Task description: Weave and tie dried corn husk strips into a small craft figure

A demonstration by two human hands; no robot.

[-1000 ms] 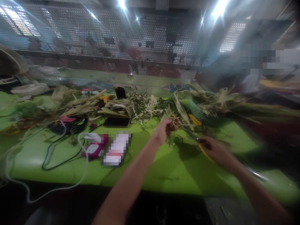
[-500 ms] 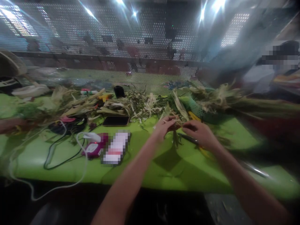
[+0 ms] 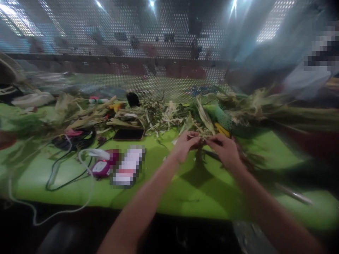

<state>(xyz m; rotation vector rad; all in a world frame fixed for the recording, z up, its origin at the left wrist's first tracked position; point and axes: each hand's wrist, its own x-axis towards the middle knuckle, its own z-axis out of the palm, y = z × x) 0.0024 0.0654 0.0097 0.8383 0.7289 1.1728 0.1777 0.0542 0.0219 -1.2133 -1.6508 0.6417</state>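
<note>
My left hand (image 3: pixel 187 143) and my right hand (image 3: pixel 224 146) meet over the green table, fingertips almost touching. Both are pinched on a small bunch of dried plant stems (image 3: pixel 200 155), whose leafy ends hang below the fingers. Its upper part is partly hidden by the fingers and too blurred for me to tell the plant's kind. Just behind my hands stands a pale dry corn husk (image 3: pixel 203 114). Beneath my right hand lies a dark slender tool (image 3: pixel 212 154), mostly covered. A yellow object (image 3: pixel 221 129) shows just beyond that hand.
Dried husks and stalks (image 3: pixel 169 113) heap along the back. A green basket (image 3: pixel 225 118) stands behind right, long leaves over it. Left lie a black phone (image 3: pixel 129 134), a lit phone (image 3: pixel 129 165) and a purple device (image 3: pixel 102 167) with cables. A metallic rod (image 3: pixel 293 194) lies right.
My right hand has drawn slightly closer to my left, its fingertips now at the bunch. The view has shifted a little. The bunch is still held.
</note>
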